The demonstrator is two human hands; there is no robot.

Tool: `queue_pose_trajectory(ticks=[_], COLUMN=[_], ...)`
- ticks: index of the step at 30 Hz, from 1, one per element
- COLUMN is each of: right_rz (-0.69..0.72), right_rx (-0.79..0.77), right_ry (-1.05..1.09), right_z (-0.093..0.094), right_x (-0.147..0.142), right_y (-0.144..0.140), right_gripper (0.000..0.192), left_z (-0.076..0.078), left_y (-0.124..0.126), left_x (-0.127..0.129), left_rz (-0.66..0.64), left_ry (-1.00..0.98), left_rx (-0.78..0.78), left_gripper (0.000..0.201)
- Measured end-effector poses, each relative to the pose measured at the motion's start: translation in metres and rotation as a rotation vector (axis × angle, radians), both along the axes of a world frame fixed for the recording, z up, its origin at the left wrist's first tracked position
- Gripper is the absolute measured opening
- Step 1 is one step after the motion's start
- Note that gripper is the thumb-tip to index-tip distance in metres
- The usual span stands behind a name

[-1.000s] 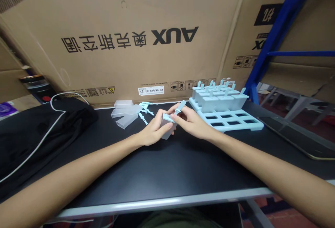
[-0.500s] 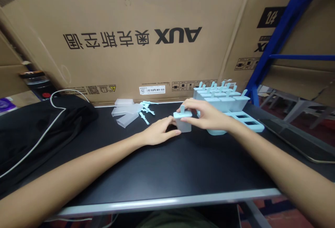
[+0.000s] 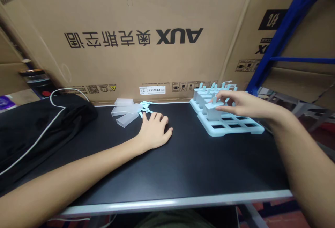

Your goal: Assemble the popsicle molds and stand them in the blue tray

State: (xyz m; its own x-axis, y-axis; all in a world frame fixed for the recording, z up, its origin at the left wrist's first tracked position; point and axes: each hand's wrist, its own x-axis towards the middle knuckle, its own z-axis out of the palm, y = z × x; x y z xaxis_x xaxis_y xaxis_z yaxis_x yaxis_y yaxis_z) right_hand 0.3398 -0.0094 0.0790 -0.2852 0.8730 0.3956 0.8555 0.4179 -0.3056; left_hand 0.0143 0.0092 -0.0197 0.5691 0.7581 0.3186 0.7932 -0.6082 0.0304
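My right hand (image 3: 232,104) grips a popsicle mold (image 3: 213,112) by its light blue lid, with the stick pointing up. The mold is over the near left part of a light blue rack (image 3: 213,131), whose front slots show as dark openings. Behind it, several lidded molds (image 3: 201,95) stand upright in the rack, partly hidden by my hand. My left hand (image 3: 154,130) is open, fingers spread, at the small light blue sticks (image 3: 146,106); its fingertips cover part of them. Several clear mold cups (image 3: 127,119) lie on their sides just left of the sticks.
A black cloth (image 3: 52,126) with a white cable (image 3: 39,144) covers the table's left side, near a dark bottle (image 3: 39,83). A large cardboard box (image 3: 131,60) walls off the back. A blue metal post (image 3: 277,39) rises at the right, beyond the black table (image 3: 170,172).
My right hand has carried the mold rightward from the table's middle to the rack. My left hand has let go of it and moved left to the sticks.
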Motion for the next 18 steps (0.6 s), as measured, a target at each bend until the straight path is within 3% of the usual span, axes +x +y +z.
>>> queue_pose_trajectory(ticks=[2, 5, 18], right_rz=[0.066, 0.051, -0.127], right_rx=[-0.125, -0.136, -0.164], right_ry=[-0.071, -0.087, -0.049], right_z=[0.0007, 0.004, 0.0083], right_x=[0.002, 0.0069, 0.0095], right_y=[0.0001, -0.0021, -0.0039], right_gripper=[0.035, 0.031, 0.005], left_z=[0.0003, 0.0011, 0.0037], left_y=[-0.0025, -0.0036, -0.0041], left_x=[0.0006, 0.001, 0.0004], left_rz=[0.067, 0.077, 0.059], left_ry=[0.024, 0.029, 0.01], left_rx=[-0.035, -0.112, -0.155], left_gripper=[0.033, 0.036, 0.033])
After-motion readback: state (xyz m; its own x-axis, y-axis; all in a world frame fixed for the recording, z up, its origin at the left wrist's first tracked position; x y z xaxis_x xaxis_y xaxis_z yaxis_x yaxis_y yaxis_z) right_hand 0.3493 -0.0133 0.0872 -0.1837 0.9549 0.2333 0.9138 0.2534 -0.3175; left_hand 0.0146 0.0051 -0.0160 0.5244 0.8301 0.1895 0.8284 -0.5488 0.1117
